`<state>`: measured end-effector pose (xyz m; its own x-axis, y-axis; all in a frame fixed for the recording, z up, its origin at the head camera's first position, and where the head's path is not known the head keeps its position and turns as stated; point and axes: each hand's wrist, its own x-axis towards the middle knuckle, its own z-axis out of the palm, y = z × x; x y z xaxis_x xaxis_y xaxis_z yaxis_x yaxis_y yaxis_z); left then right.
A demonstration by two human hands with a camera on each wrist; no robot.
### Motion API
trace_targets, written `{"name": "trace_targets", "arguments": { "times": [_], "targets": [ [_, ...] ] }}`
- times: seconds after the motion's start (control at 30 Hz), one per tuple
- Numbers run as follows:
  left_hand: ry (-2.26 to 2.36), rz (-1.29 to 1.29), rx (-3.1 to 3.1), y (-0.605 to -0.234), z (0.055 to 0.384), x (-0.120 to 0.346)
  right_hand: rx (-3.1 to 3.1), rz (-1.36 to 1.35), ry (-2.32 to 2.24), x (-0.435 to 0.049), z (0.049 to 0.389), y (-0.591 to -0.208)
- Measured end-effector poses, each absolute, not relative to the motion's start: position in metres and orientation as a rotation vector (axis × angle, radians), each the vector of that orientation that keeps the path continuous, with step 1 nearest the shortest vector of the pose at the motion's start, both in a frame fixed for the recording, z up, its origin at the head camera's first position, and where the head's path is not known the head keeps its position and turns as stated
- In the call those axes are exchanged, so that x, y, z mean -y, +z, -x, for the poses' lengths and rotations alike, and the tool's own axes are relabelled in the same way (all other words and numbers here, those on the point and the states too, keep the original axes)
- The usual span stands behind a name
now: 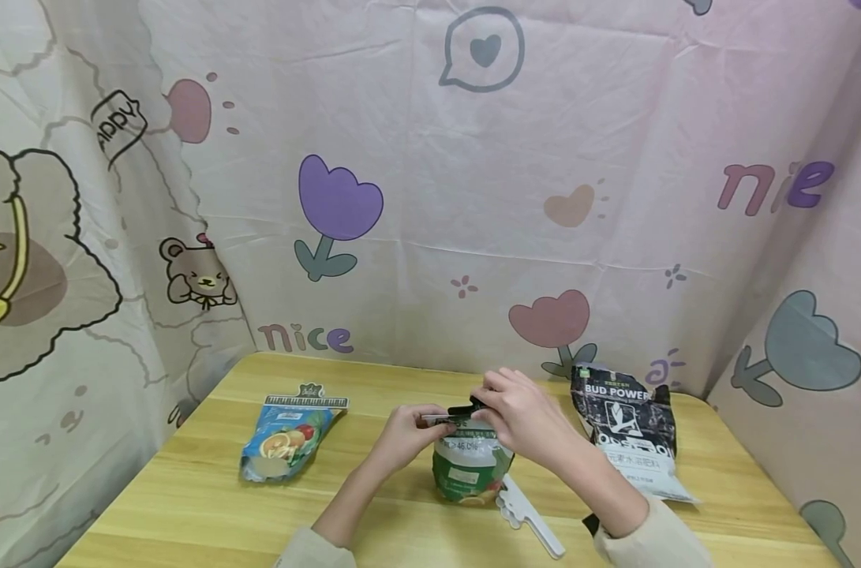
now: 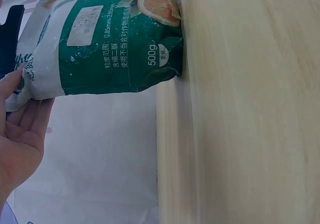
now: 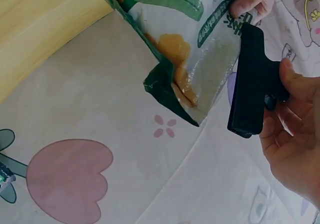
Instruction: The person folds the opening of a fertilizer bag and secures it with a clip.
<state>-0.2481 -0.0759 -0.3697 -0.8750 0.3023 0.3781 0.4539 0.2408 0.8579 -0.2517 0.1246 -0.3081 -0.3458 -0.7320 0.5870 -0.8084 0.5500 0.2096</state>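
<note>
A green and white fertilizer bag (image 1: 470,473) stands upright near the table's middle, its printed 500g label side showing in the left wrist view. My left hand (image 1: 406,435) pinches the bag's top edge between thumb and fingers. In my right hand (image 1: 521,414) is a black bag clip (image 3: 250,84), gripped by its handles with thumb and fingers. The clip lies along the bag's top edge; in the right wrist view its jaws are beside that edge, and whether they bite the bag I cannot tell.
A white sealing clip (image 1: 533,521) lies right of the bag. At the left lies a blue bag (image 1: 288,442) with a patterned clip (image 1: 309,400) across its top. A black and white bag (image 1: 629,434) lies at the right. Printed cloth (image 1: 430,197) hangs behind the wooden table (image 1: 189,505).
</note>
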Motion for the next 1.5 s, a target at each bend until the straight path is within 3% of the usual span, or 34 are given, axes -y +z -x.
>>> {"name": "trace_targets", "arguments": {
  "times": [0.53, 1.5],
  "targets": [
    [-1.704, 0.738, 2.356, -0.402, 0.273, 0.078, 2.230, -1.240, 0.020, -0.109, 0.248, -0.300],
    [-1.732, 0.734, 2.359, -0.399, 0.271, 0.079, 2.222, -1.223, 0.105, -0.102, 0.252, -0.308]
  ]
}}
